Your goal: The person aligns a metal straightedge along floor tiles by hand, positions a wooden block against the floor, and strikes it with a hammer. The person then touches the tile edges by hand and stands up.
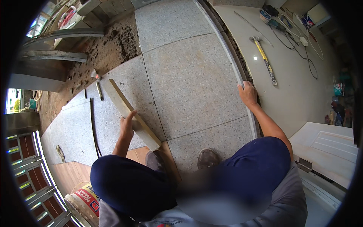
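My left hand [127,123] grips a pale wooden plank [120,98], which slants across the speckled grey floor tiles [189,87] with its near end by my left shoe. My right hand [247,92] has its fingers curled over a long pale grey strip [223,43] that runs along the tiles' right edge. Beyond the plank's far end, a tool with a red mark and a light handle [97,85] lies on the tiles. A dark narrow strip [92,125] lies on the tiles at the left.
Bare soil [117,41] borders the tiles at upper left. A hammer [262,56], power tool and cables [291,41] lie on the pale right-hand surface, above a white panel [329,147]. A bucket [77,202] stands at lower left near a slatted gate [26,178].
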`<state>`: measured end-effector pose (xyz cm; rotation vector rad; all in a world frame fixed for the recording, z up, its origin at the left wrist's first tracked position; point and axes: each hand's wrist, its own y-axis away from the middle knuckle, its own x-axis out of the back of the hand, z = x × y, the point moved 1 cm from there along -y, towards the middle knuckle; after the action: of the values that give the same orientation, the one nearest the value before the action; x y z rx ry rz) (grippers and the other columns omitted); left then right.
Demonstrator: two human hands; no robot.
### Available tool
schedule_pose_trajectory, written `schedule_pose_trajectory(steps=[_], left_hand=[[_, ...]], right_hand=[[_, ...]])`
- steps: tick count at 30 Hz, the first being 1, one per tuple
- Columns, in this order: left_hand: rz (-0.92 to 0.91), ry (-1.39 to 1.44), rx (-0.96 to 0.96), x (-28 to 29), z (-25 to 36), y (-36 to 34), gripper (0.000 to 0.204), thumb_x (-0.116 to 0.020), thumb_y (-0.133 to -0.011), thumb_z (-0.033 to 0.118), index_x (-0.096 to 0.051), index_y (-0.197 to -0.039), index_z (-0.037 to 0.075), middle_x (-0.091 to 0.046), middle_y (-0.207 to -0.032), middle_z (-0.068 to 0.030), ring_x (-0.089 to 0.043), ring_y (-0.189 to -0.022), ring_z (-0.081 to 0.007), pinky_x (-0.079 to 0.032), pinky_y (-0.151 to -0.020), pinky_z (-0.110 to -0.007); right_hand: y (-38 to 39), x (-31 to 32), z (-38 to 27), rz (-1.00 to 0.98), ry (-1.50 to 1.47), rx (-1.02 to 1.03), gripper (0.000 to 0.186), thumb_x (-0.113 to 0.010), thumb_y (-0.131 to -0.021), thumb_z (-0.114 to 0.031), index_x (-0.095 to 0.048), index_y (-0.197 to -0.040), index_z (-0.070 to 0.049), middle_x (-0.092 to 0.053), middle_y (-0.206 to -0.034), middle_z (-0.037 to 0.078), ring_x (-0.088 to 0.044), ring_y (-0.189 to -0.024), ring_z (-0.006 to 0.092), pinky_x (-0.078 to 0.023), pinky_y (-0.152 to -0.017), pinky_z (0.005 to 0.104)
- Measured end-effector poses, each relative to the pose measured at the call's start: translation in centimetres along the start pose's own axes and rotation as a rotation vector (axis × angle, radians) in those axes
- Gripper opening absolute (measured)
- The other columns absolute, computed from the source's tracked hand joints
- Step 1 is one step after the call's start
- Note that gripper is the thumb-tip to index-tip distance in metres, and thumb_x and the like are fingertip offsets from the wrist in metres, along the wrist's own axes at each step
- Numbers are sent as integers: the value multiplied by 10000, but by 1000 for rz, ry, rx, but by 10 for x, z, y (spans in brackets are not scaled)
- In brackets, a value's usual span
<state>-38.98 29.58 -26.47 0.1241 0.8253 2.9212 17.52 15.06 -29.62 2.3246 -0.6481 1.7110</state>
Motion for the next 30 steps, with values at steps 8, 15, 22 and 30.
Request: schedule_pose_trajectory(steps=[8,15,22,30], left_hand=[[62,34,28,-4,7,8,520,-737,-789,301,-587,-1132,-60,-631,-985,-159,-645,-864,-261,-533,-760,-387],[70,27,8,-5,9,13,567,-749,-782,319,-555,-1148,-68,-617,-1015,-176,-648,-891,-267,-541,-762,-391],[92,33,-38,-9,12,12,573,-755,-776,303,-551,-1161,-70,-629,-986,-160,-636,-869,-249,-525,-755,-362],[42,57,-31,-8,15,2,595,-748,-784,327,-552,-1175,-76,-634,-1015,-167,-631,-880,-244,-514,-779,-365]], right_hand=[[34,3,-63,-28,-75,82,325,-583,-906,-309,-575,-894,16,-617,-929,252,-608,-861,447,-503,-758,513],[40,-21,-109,-113,-65,218,324,-588,-908,-286,-582,-899,38,-618,-908,259,-625,-837,424,-519,-739,493],[31,-34,-130,-195,-28,210,322,-603,-904,-284,-586,-905,38,-633,-911,263,-644,-824,438,-535,-724,500],[35,-12,-150,-325,85,107,408,-625,-888,-361,-586,-929,43,-658,-876,291,-661,-816,461,-538,-714,507]])
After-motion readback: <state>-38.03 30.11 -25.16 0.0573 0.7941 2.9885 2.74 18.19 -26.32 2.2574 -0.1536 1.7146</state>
